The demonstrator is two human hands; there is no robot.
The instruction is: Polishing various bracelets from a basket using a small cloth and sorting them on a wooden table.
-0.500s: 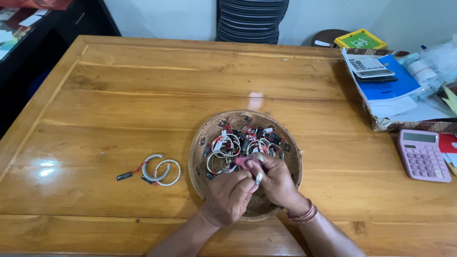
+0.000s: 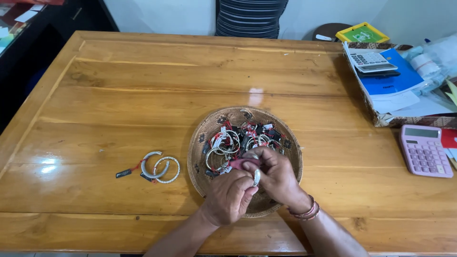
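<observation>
A round woven basket (image 2: pixel 200 143) sits on the wooden table (image 2: pixel 143 85), holding several silver bangles with red and black tags (image 2: pixel 238 138). Over the basket's near side, my left hand (image 2: pixel 229 196) and my right hand (image 2: pixel 275 177) meet, fingers closed together on one silver bangle (image 2: pixel 256 177). A small pink cloth (image 2: pixel 239 163) shows between the fingers, pressed against that bangle. My right wrist wears red and brown bracelets (image 2: pixel 304 212). Two more silver bangles (image 2: pixel 161 169) with a black tag lie on the table left of the basket.
A pink calculator (image 2: pixel 425 151) lies at the right edge. Behind it a patterned box (image 2: pixel 381 116) holds a blue book, papers and a grey calculator (image 2: pixel 370 60). A yellow tray (image 2: pixel 362 34) and a person in a striped top (image 2: pixel 250 18) are beyond the far edge.
Both hands stay together over the basket; the fingers have shifted slightly around the bangle and cloth. Nothing else on the table has moved.
</observation>
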